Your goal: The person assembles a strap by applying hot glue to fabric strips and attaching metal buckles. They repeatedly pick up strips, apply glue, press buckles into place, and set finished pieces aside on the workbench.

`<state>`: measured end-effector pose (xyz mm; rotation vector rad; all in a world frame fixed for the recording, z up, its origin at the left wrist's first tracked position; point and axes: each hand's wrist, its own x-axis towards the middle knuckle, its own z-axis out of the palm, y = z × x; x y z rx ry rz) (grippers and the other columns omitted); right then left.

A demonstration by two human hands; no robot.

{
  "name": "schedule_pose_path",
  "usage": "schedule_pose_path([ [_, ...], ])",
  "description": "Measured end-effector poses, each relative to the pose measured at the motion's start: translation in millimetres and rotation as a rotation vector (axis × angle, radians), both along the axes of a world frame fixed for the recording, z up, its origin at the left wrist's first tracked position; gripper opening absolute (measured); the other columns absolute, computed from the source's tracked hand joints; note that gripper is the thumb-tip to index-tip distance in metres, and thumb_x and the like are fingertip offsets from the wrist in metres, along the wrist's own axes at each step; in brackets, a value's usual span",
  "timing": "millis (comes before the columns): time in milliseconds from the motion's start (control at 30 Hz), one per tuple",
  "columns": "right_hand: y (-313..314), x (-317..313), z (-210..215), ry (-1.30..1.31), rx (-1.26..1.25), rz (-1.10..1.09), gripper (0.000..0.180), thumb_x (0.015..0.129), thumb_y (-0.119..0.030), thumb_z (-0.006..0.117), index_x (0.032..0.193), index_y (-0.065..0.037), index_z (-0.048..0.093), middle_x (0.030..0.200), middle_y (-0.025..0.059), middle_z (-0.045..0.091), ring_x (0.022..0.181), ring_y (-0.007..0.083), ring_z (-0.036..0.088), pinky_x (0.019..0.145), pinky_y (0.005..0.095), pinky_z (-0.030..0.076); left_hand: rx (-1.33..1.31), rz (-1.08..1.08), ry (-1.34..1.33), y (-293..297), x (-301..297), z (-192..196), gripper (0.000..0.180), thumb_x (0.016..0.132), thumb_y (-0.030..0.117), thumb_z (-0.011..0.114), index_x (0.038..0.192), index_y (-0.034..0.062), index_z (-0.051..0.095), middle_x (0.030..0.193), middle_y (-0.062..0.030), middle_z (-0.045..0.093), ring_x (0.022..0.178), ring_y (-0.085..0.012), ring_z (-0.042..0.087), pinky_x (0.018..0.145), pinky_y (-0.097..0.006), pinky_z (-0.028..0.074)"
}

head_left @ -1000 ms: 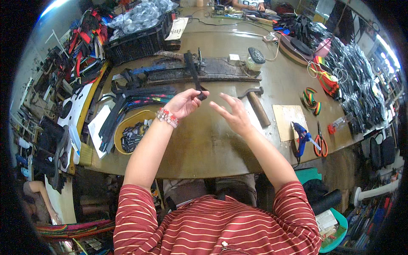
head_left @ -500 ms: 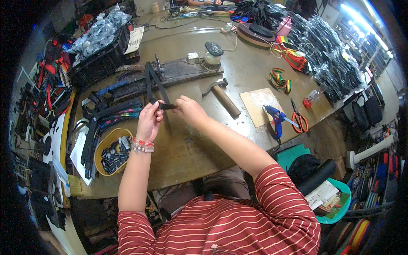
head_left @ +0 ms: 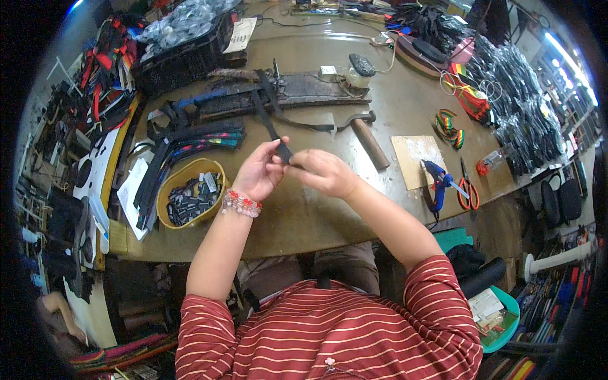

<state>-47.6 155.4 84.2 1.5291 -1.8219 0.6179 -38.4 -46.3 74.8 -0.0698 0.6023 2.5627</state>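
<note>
**Both hands pinched on a black strap above the workbench**

At the far left, a heap of red and black straps (head_left: 101,76) hung beside the bench. Next came a yellow oval bowl (head_left: 190,192) of small black buckles, with flat black straps (head_left: 190,142) lying just behind it. The left hand (head_left: 258,172), a beaded bracelet (head_left: 240,202) at its wrist, was closed around the near end of a black strap (head_left: 269,123). That strap ran up and away across the brown table (head_left: 304,215) towards a dark worn board (head_left: 297,92). The right hand (head_left: 323,172) touched the left one, its fingers pinched shut on the same strap end between the two hands. Further right lay a wooden-handled hammer (head_left: 367,136), then a pale square board (head_left: 418,158). A blue glue gun (head_left: 437,183) and orange-handled scissors (head_left: 467,187) sat near the table edge, with striped webbing rolls (head_left: 448,121) behind them.
</note>
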Motion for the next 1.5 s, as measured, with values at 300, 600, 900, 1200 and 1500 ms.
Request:
schedule_pose_path([
  [300,63.3,171.4,-49.2,-0.401,0.075,0.091,0.026,0.077,-0.009,0.061,0.102,-0.001,0.062,0.102,0.0133,0.063,0.090,0.0250,0.064,0.075,0.0344,0.054,-0.909,-0.250,0.235,-22.4,-72.8,-8.1,0.022,0.090,0.024,0.062,0.106,0.0089,0.063,0.073,0.0090,0.055,0.053,0.0028,0.043,0.039,-0.014,0.030],
  [600,34.0,138.6,-66.2,-0.470,0.171,-0.384,0.032,0.070,-0.009,0.069,0.101,-0.007,0.066,0.099,0.0064,0.059,0.092,0.0249,0.056,0.078,0.0373,0.043,-1.851,0.621,1.086,21.1,-119.6,-1.0,0.045,0.080,0.023,0.069,0.117,-0.0001,0.056,0.107,-0.0207,0.058,0.104,-0.0339,0.055,0.090,-0.037,0.046],
  [900,43.1,141.2,-78.6,-0.558,0.047,-0.271,0.021,0.071,-0.018,0.073,0.089,-0.010,0.065,0.094,0.0019,0.059,0.093,0.0221,0.054,0.083,0.0396,0.042,-2.052,-0.013,1.368,21.8,25.1,-57.9,0.077,0.079,0.056,0.061,0.138,0.0106,0.041,0.143,-0.0086,0.039,0.135,-0.0292,0.032,0.110,-0.056,0.018],
  [1200,126.2,122.7,-59.9,-0.470,-0.528,-0.889,0.030,0.071,-0.015,0.077,0.086,-0.004,0.054,0.086,0.0068,0.053,0.079,0.0198,0.052,0.075,0.0344,0.043,-2.085,-0.045,1.292,27.7,25.5,-56.2,0.080,0.079,0.060,0.057,0.140,0.0121,0.037,0.147,-0.0034,0.035,0.139,-0.0275,0.024,0.111,-0.060,0.007],
  [1500,261.2,33.4,4.2,-0.825,0.118,-1.529,0.050,0.083,-0.048,0.063,0.104,-0.003,0.062,0.085,0.0227,0.065,0.084,0.0387,0.063,0.072,0.0441,0.049,-2.134,-0.005,1.274,32.7,28.5,-56.6,0.084,0.078,0.068,0.051,0.138,0.0106,0.039,0.146,-0.0034,0.035,0.139,-0.0264,0.024,0.107,-0.066,0.008],
])
